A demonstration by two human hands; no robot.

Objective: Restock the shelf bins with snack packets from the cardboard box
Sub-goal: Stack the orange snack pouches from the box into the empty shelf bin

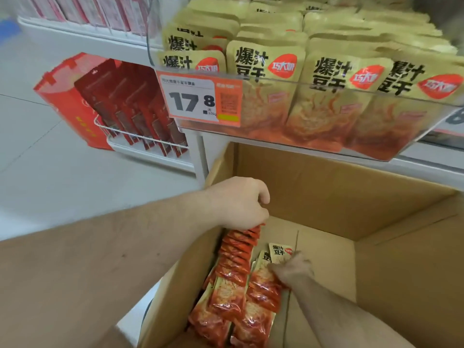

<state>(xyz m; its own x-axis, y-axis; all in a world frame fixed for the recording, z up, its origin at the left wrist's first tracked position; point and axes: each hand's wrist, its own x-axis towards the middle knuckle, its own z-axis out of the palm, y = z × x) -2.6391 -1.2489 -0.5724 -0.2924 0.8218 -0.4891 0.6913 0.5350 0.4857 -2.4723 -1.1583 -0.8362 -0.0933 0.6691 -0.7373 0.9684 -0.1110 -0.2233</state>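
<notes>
Two hands (238, 202) (292, 271) grip snack packets (236, 249) in the cardboard box (326, 192).

Snack packets (233, 285) lie in the cardboard box (326, 197), below the packet-filled shelf bin (313, 136).

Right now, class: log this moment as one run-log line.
left hand: grips packets | right hand: grips packet | cardboard box: partly stocked

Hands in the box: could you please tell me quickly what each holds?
Left hand: grips a row of snack packets.
Right hand: grips packets.
</notes>
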